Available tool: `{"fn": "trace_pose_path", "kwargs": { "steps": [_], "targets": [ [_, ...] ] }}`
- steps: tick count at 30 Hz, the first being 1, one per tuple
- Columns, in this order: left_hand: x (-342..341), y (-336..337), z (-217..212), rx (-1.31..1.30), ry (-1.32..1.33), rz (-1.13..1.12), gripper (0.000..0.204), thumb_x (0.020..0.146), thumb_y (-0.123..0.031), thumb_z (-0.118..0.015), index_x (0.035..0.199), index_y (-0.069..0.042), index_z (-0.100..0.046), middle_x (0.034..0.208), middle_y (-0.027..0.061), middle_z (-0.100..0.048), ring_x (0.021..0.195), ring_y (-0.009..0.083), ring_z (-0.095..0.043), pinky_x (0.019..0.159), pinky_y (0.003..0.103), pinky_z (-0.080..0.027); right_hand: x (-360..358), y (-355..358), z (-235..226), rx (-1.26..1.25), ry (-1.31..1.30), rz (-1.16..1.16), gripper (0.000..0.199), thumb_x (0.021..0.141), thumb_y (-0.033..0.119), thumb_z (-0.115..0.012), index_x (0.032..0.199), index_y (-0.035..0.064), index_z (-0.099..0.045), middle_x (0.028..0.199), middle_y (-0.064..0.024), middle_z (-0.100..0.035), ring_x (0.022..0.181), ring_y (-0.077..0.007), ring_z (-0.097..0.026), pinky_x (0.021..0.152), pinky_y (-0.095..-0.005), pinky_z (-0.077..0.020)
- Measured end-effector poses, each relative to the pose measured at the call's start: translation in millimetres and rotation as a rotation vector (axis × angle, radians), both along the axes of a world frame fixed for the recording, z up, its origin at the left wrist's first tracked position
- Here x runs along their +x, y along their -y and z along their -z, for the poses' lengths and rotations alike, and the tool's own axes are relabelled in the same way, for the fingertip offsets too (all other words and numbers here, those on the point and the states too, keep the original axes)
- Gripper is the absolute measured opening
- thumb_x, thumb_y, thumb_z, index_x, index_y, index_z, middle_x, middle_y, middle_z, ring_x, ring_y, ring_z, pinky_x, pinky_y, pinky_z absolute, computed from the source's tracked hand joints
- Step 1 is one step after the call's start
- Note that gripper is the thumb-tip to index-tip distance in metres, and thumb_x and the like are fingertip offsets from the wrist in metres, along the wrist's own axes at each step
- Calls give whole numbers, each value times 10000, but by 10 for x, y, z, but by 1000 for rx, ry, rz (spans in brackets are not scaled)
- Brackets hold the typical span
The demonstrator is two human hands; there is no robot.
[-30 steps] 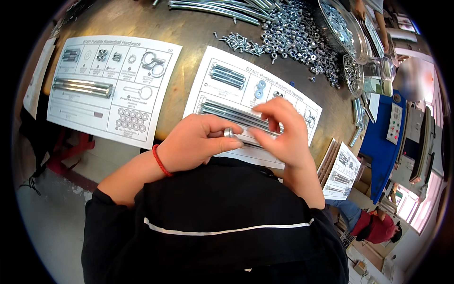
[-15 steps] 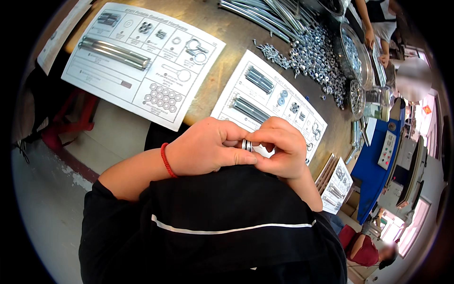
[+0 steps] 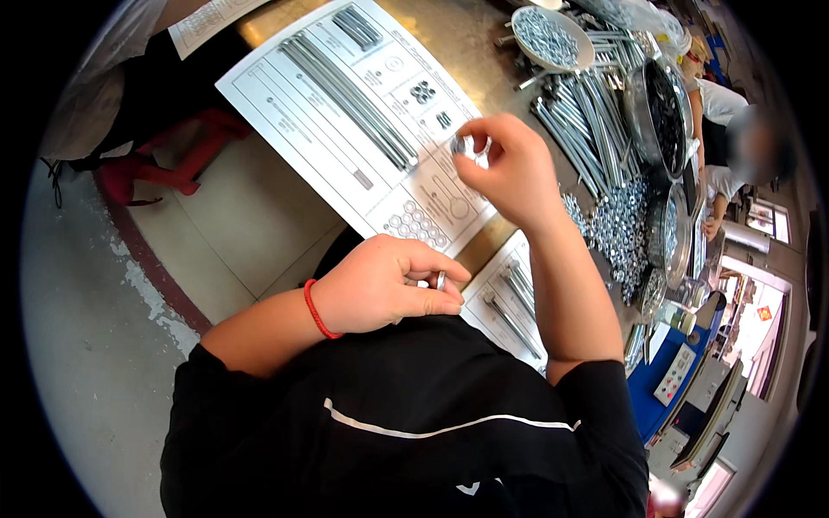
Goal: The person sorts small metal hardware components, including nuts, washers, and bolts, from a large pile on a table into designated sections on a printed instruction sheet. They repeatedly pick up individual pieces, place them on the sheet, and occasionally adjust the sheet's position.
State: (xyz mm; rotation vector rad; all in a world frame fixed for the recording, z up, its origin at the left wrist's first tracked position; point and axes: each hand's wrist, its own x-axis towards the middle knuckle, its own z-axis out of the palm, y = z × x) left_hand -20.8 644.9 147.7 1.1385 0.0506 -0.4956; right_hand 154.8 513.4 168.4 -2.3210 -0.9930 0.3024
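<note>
My left hand (image 3: 393,285), with a red cord round the wrist, is held close in front of my body. Its thumb and fingers pinch a shiny metal ring (image 3: 441,281); whether it is one ring or a small stack is hard to tell. My right hand (image 3: 511,168) is raised above the left printed sheet (image 3: 298,116). Between its thumb and forefinger is a small metal ring (image 3: 458,145), a little blurred. Long metal rods (image 3: 350,99) lie on that sheet, beside short bolts (image 3: 357,28), nuts (image 3: 422,92) and several rings (image 3: 419,224). My right hand covers part of it.
To the right, a second sheet (image 3: 492,332) bears metal parts. Beyond are a heap of nuts (image 3: 617,216), many rods (image 3: 583,129), a white bowl (image 3: 585,52) of small screws and a metal bowl (image 3: 637,112). A co-worker (image 3: 721,99) stands far right; a red stool (image 3: 164,168) is left.
My hands were together at the metal rings. The right hand has come away from the left and moved up over the left sheet. The whole view has turned.
</note>
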Motion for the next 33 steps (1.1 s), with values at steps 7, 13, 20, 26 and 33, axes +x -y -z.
{"fn": "trace_pose_path", "kwargs": {
  "steps": [7, 13, 20, 26, 33],
  "targets": [
    [-16, -330, 122, -163, -103, -189, 293, 866, 38, -646, 1159, 26, -664, 953, 106, -725, 651, 75, -588, 574, 202, -482, 596, -1066, 496, -295, 164, 78, 308, 744, 275, -724, 953, 49, -709, 918, -108, -693, 819, -262, -664, 734, -362, -522],
    [72, -380, 452, -763, -9, -475, 373, 1000, -294, -574, 1235, -7, -611, 1255, 181, -620, 1114, 206, -612, 803, 247, -508, 660, -1186, 380, -360, 253, 59, 381, 747, 350, -720, 980, 50, -696, 917, -119, -707, 878, -287, -676, 767, -396, -536],
    [335, -241, 563, -887, 245, -588, 519, 1010, -511, -433, 1289, -111, -610, 1560, 123, -337, 1476, 272, -230, 1196, 430, -223, -250, -381, -167, 196, -99, -126, 159, 750, -11, -710, 900, 29, -674, 741, -8, -605, 596, -64, -539, 547, -198, -427],
    [335, 22, 441, -773, 185, -558, 558, 1001, -497, -473, 1299, -35, -567, 1498, 147, -429, 1452, 303, -282, 1193, 470, -239, -695, -46, 37, 214, -53, -149, 263, 730, 24, -775, 973, 53, -677, 870, -70, -647, 638, -183, -613, 564, -301, -510],
    [206, 183, 392, -795, 83, -553, 528, 1002, -481, -483, 1288, -41, -539, 1421, 148, -493, 1409, 301, -356, 1183, 457, -278, -917, 129, -67, 156, 288, -215, 237, 731, -13, -747, 955, 31, -685, 845, -82, -645, 653, -221, -639, 550, -312, -509]
  ]
}}
